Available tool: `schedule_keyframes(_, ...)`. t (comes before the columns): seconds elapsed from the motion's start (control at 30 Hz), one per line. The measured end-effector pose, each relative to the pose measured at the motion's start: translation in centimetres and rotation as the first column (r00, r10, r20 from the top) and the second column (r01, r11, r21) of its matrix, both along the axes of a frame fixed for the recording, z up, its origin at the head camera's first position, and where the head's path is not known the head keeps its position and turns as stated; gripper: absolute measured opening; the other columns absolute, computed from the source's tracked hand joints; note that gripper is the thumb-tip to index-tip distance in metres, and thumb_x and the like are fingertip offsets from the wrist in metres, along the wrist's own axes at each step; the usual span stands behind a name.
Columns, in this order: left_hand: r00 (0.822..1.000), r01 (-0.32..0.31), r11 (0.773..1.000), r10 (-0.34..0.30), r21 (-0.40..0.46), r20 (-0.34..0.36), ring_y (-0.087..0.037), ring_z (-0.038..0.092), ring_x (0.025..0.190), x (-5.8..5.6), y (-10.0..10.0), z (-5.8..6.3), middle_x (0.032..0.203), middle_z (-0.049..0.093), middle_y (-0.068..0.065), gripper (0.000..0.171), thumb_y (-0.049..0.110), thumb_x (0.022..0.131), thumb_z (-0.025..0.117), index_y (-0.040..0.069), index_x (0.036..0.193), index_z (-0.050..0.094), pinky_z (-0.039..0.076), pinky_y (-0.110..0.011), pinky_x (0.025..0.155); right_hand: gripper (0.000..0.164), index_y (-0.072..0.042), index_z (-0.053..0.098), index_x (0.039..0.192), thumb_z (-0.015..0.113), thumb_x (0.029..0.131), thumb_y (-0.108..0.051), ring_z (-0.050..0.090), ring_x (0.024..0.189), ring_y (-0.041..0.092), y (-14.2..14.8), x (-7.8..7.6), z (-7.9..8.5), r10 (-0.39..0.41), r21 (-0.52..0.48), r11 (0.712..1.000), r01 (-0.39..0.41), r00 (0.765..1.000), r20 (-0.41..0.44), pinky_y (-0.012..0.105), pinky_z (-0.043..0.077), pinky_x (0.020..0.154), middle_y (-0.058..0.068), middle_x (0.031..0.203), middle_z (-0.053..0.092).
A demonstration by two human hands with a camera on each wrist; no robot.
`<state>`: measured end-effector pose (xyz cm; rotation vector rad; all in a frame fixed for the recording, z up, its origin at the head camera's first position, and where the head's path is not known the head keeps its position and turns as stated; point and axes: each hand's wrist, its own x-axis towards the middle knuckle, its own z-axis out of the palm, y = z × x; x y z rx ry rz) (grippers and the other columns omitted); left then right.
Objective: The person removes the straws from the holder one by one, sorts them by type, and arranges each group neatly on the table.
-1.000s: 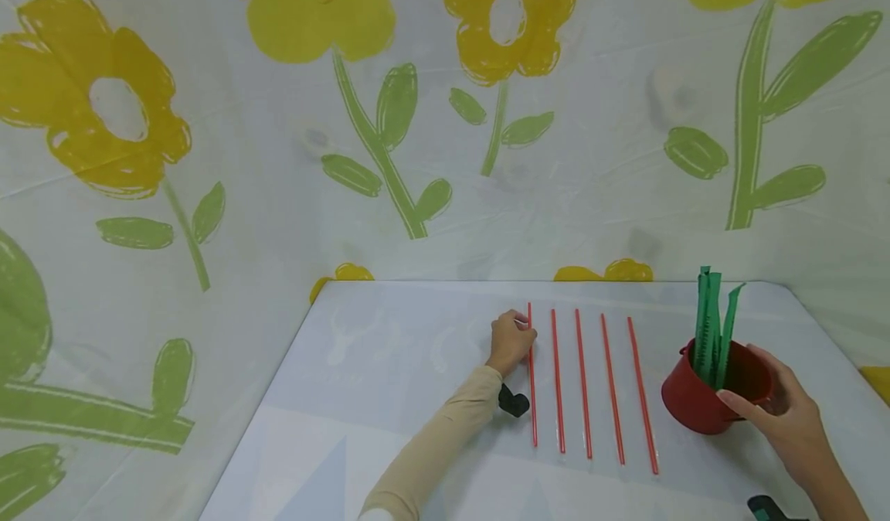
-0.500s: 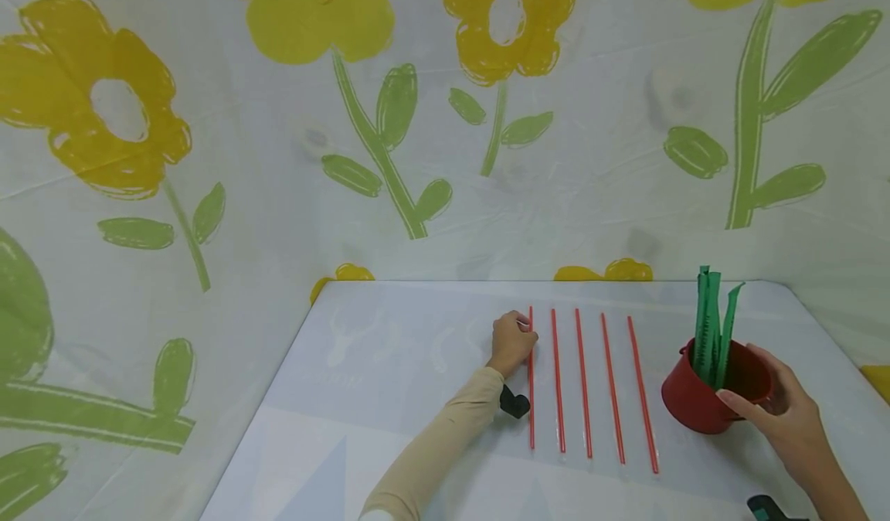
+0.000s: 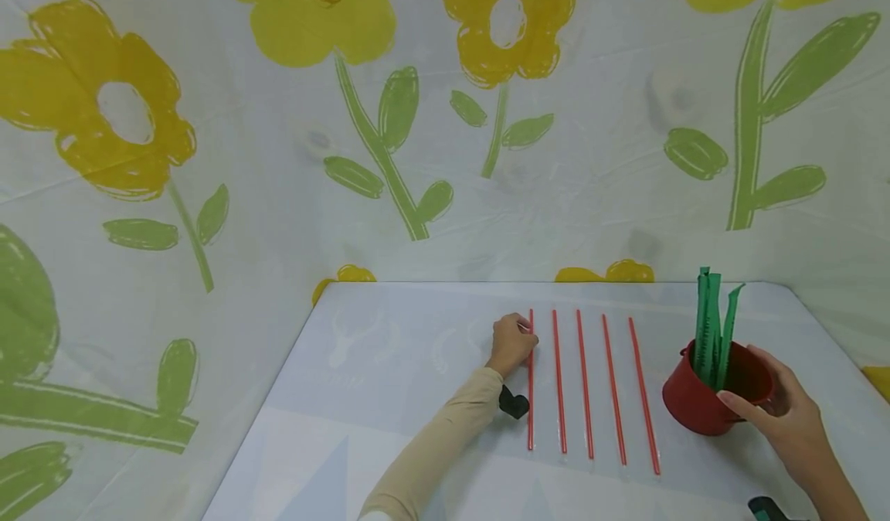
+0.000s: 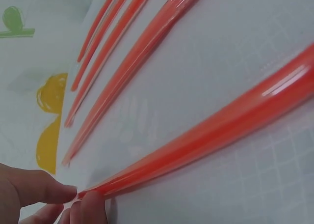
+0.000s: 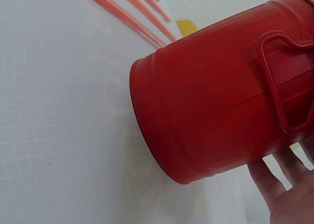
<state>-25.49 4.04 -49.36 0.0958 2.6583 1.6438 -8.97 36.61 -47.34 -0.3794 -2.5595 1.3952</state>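
Several thin red straws lie side by side on the table, running away from me in the head view. My left hand (image 3: 513,343) pinches the leftmost red straw (image 3: 531,397) near its far end. In the left wrist view, the thumb and a finger close on the tip of that straw (image 4: 196,148). At the right stands a red metal bucket (image 3: 698,405) with side handles, holding several long green strips (image 3: 708,328) upright. My right hand (image 3: 782,405) grips the bucket, its thumb at the rim. Some of its fingers (image 5: 267,182) show below the bucket in the right wrist view.
The other straws, such as the rightmost red straw (image 3: 643,397), lie between the left hand and the bucket. A white table (image 3: 348,397) extends to the left. Behind it hangs a white cloth (image 3: 591,196) with printed yellow flowers. A dark strap part (image 3: 765,507) shows beneath the right forearm.
The pinched straw has slid slightly towards me, and its near end has swung a little left. The right hand and bucket have hardly moved.
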Motion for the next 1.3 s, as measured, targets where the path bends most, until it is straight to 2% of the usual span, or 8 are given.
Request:
schedule_keyframes(0.17,0.999,-0.002,1.0,0.002,-0.017,-0.044,-0.007,0.047,0.04,0.2,0.3,0.1,0.068,0.052,-0.001,0.013,-0.004,0.074,0.065,-0.004,0.088,0.064,0.043,-0.021,0.034,0.086,-0.034,0.012,0.151,0.069,0.087,-0.028,0.026,0.132,0.031,0.0,-0.1,0.0,0.004,-0.007,1.0,-0.004,1.0,-0.001,0.005,0.045,0.061,0.014,0.152,0.022)
schedule_keyframes(0.3,0.996,-0.006,1.0,0.004,-0.022,-0.085,-0.007,0.049,0.048,0.0,0.5,1.0,0.073,0.054,-0.002,0.015,-0.002,0.076,0.066,-0.004,0.09,0.065,0.043,-0.019,0.04,0.086,-0.034,0.013,0.151,0.069,0.086,-0.028,0.026,0.131,0.031,0.0,-0.1,0.0,0.002,-0.01,1.0,-0.002,1.0,0.0,0.005,0.046,0.061,0.015,0.151,0.023)
schedule_keyframes(0.4,0.995,0.0,1.0,0.001,0.004,-0.096,-0.008,0.05,0.05,-0.1,0.7,1.7,0.076,0.057,-0.003,0.017,0.0,0.077,0.065,-0.004,0.093,0.066,0.044,-0.019,0.042,0.086,-0.034,0.013,0.151,0.069,0.086,-0.029,0.026,0.131,0.029,0.0,-0.1,0.0,0.002,-0.005,1.0,-0.003,1.0,-0.003,0.005,0.045,0.062,0.014,0.151,0.024)
schedule_keyframes(0.57,0.995,0.036,0.995,-0.027,0.093,-0.095,-0.009,0.051,0.048,0.0,1.3,2.7,0.077,0.057,-0.002,0.019,0.0,0.079,0.064,-0.004,0.097,0.066,0.048,-0.023,0.039,0.085,-0.033,0.013,0.151,0.069,0.087,-0.028,0.026,0.132,0.03,0.1,-0.1,-0.1,0.008,-0.005,1.0,-0.008,1.0,-0.01,0.004,0.045,0.062,0.014,0.151,0.024)
schedule_keyframes(0.73,0.994,0.069,0.981,-0.053,0.182,-0.092,-0.009,0.053,0.052,0.1,2.1,3.6,0.078,0.058,0.0,0.017,-0.001,0.081,0.064,-0.001,0.097,0.066,0.051,-0.025,0.041,0.085,-0.033,0.013,0.151,0.069,0.087,-0.028,0.027,0.13,0.029,0.1,0.0,-0.2,0.01,0.001,1.0,-0.01,1.0,-0.01,0.004,0.044,0.062,0.014,0.151,0.024)
schedule_keyframes(0.9,0.991,0.098,0.971,-0.075,0.22,-0.113,-0.007,0.056,0.062,0.4,3.1,4.5,0.079,0.06,0.002,0.015,0.002,0.08,0.065,0.009,0.094,0.067,0.052,-0.024,0.047,0.085,-0.033,0.013,0.151,0.069,0.087,-0.027,0.028,0.126,0.029,0.0,0.1,-0.1,0.01,-0.007,1.0,-0.01,1.0,-0.007,0.005,0.045,0.062,0.015,0.149,0.025)
schedule_keyframes(1.03,0.988,0.125,0.958,-0.097,0.257,-0.12,-0.005,0.058,0.066,0.8,4.2,5.3,0.079,0.06,0.006,0.013,0.005,0.082,0.066,0.012,0.094,0.068,0.053,-0.024,0.049,0.085,-0.033,0.014,0.151,0.069,0.087,-0.027,0.028,0.126,0.029,0.1,0.1,-0.1,0.01,-0.005,1.0,-0.01,1.0,-0.01,0.005,0.045,0.062,0.015,0.149,0.025)
schedule_keyframes(1.3,0.974,0.194,0.912,-0.136,0.361,-0.18,-0.003,0.058,0.062,1.8,6.1,6.8,0.082,0.064,-0.002,0.017,0.001,0.081,0.066,0.006,0.096,0.068,0.053,-0.021,0.049,0.086,-0.032,0.013,0.152,0.069,0.087,-0.028,0.028,0.124,0.031,0.0,0.1,-0.1,0.005,0.001,1.0,-0.005,1.0,-0.001,0.006,0.046,0.061,0.018,0.148,0.025)
